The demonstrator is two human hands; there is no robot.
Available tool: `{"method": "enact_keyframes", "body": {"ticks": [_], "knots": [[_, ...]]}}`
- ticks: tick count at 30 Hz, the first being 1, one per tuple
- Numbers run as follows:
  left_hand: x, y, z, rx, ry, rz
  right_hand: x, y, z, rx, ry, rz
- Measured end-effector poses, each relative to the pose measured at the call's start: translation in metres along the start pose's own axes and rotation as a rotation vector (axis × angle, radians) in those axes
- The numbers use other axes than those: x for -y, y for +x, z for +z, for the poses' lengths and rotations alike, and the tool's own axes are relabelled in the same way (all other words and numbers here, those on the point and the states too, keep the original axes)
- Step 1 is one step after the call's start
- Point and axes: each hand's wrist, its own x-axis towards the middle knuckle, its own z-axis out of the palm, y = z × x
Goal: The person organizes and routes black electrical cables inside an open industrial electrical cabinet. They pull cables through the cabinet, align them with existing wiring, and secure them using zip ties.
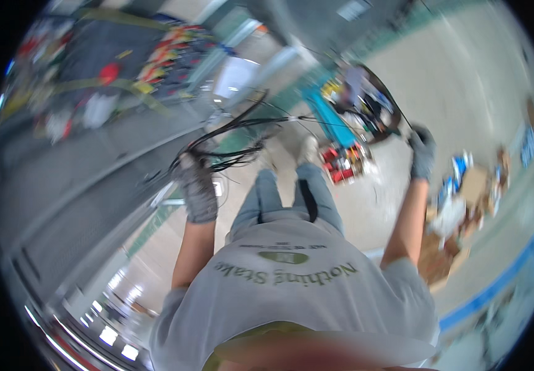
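A bundle of thin black cables (233, 127) hangs in loose loops, and my gloved left hand (197, 191) is closed around it. Several strands run from the bundle to the right, past a small white tie or label, toward a round dark bin. My right hand (423, 154), also in a grey glove, is raised at the right with fingers pinched. A thin black cable (402, 112) leads away from those fingertips toward the bin's edge. Motion blur hides where this cable ends and whether it joins the bundle.
Left of me is a grey workbench (87, 204) with coloured small parts (177, 59) at its far side. Ahead stand the round bin (396, 105) of mixed items, a teal strip-shaped object (334, 117) and red boxes (340, 166). Cardboard (474, 184) and packaging lie at right.
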Motion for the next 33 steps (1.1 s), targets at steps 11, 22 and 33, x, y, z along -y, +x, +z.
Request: {"method": "enact_keyframes", "body": {"ticks": [11, 22, 33], "knots": [[-0.271, 0.036, -0.072, -0.094, -0.077, 0.577, 0.340, -0.128, 0.186, 0.670, 0.424, -0.769], [-0.478, 0.143, -0.181, -0.280, 0.045, 1.174, 0.582, -0.288, 0.370, 0.706, 0.569, -1.604], [-0.491, 0.243, -0.236, -0.679, -0.040, 1.124, 0.731, -0.327, 0.538, -0.045, -0.275, -1.909]]}}
